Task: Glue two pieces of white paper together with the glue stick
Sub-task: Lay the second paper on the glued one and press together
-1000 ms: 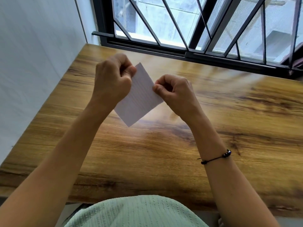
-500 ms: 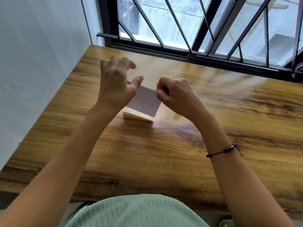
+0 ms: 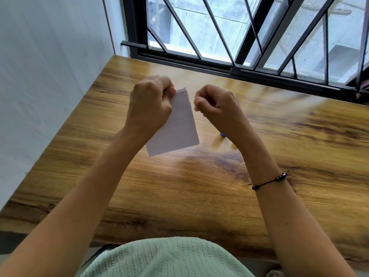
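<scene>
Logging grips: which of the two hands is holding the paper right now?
The left hand pinches the white paper at its upper edge; the right hand, curled, sits just beside it.

Both forearms raised, left hand (image 3: 149, 105) fingers curled pinching, right hand (image 3: 217, 105) fisted

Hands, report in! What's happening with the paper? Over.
Left hand pinches white rectangular paper above wooden table. Right hand curled beside it, apart, empty. Nothing blocking.

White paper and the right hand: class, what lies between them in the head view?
In the head view a narrow open gap separates the white paper, pinched by the left hand, from the right hand; through it only bare wooden table shows.
</scene>
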